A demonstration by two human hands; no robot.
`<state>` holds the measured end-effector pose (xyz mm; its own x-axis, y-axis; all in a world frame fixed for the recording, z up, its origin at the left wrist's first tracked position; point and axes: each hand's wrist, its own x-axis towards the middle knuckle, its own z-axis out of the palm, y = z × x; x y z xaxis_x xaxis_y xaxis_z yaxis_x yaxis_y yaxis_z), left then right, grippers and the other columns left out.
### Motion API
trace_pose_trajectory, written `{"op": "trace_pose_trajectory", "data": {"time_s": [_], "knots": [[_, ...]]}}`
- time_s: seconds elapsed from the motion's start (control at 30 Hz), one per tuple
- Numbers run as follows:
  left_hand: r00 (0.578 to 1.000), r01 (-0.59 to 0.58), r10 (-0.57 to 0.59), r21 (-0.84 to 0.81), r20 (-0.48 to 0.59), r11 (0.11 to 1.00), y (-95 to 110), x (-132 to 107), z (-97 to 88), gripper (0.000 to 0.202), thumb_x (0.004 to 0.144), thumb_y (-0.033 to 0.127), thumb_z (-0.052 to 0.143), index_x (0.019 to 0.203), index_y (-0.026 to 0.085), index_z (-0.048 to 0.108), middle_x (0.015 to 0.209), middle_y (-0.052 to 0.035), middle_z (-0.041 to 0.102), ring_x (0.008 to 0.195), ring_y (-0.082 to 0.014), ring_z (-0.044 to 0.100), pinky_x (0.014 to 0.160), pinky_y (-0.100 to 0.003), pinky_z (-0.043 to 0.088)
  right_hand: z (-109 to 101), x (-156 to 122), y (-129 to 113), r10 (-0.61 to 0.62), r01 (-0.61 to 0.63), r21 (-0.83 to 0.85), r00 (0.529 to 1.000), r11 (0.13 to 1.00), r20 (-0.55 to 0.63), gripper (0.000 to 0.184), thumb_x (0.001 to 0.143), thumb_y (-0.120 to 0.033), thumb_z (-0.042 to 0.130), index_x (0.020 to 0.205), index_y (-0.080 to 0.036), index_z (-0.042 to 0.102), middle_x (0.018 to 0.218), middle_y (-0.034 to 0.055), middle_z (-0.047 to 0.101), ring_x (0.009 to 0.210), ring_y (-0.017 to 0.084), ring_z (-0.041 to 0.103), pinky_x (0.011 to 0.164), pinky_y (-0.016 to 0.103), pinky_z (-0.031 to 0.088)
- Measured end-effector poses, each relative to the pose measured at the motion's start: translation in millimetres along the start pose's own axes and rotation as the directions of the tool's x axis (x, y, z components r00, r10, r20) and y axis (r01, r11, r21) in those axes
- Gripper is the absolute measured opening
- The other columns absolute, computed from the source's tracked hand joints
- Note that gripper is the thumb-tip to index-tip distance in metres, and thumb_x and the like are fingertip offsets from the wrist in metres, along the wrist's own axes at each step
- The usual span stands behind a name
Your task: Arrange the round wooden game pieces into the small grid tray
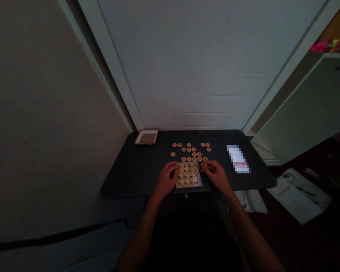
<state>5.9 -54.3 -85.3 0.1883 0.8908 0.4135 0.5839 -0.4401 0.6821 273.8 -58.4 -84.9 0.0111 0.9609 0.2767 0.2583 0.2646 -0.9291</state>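
Note:
A small shallow box [200, 174] lies near the front edge of a dark table [136, 173] and holds several round wooden game discs with dark marks. My left hand [166, 180] rests against the box's left side, fingers curled on its edge. My right hand [215, 174] sits just right of the box, fingertips pinched on a round disc [204, 165] at the box's upper right corner. Several more loose discs [190, 150] lie scattered on the table just beyond the box.
The box's lid or a second tray [146, 137] lies at the table's back left. A blurred white card or packet [238, 159] lies on the right side. A white wall stands behind; papers [297, 194] lie on the floor to the right.

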Motion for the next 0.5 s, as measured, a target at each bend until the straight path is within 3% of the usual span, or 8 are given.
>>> {"op": "trace_pose_trajectory", "data": {"time_s": [0.3, 0.5], "knots": [[1.0, -0.013, 0.013, 0.007, 0.006, 1.0, -1, 0, -0.3, 0.02, 0.095, 0.022, 0.054, 0.105, 0.024, 0.071, 0.129, -0.0066, 0.063, 0.12, -0.0223, 0.061, 0.108, -0.043, 0.049, 6, -6, -12, -0.004, 0.014, -0.127, 0.997, 0.992, 0.077, 0.029, 0.09, -0.047, 0.066, 0.104, -0.024, 0.076, 0.093, 0.006, 0.07, 0.081, 0.021, 0.066, 0.074, 0.033, 0.055], [1.0, -0.012, 0.012, 0.022, -0.002, 1.0, -1, 0, 0.1, 0.02, 0.095, 0.022, 0.053, 0.105, 0.024, 0.071, 0.129, -0.0066, 0.063, 0.12, -0.0222, 0.062, 0.107, -0.042, 0.05, 11, -9, -17, 0.028, -0.013, -0.14, 0.995, 0.99, 0.1, 0.03, 0.086, -0.051, 0.069, 0.098, -0.024, 0.078, 0.091, 0.0046, 0.075, 0.078, 0.02, 0.066, 0.07, 0.031, 0.052]]}}
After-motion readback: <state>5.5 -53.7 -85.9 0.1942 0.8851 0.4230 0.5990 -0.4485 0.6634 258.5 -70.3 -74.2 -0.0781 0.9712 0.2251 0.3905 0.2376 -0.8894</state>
